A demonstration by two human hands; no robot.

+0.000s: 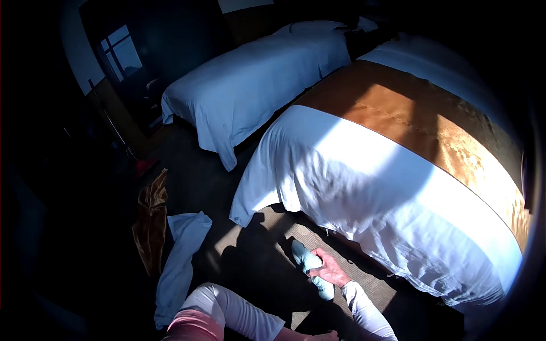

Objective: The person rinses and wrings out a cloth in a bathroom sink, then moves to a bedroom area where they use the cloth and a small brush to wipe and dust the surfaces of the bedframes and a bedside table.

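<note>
My right hand (328, 268) grips a light blue-green rolled cloth (302, 253) around its middle, over the floor beside the nearer bed. The cloth sticks out past both sides of the fist. Low in the picture is my left hand (323, 336), partly cut off by the bottom edge; whether it holds anything does not show. In front of me stands the nearer bed, with a white cover (298, 140) hanging over its side and a shiny golden-brown bed runner (375, 102) laid across it.
A second bed with a white sheet (256, 76) stands farther back. On the floor at the left lie a white cloth (183, 247) and a shiny brown cloth (151, 226). Behind them is a long-handled tool with a red head (146, 165). Deep shadow hides the far left.
</note>
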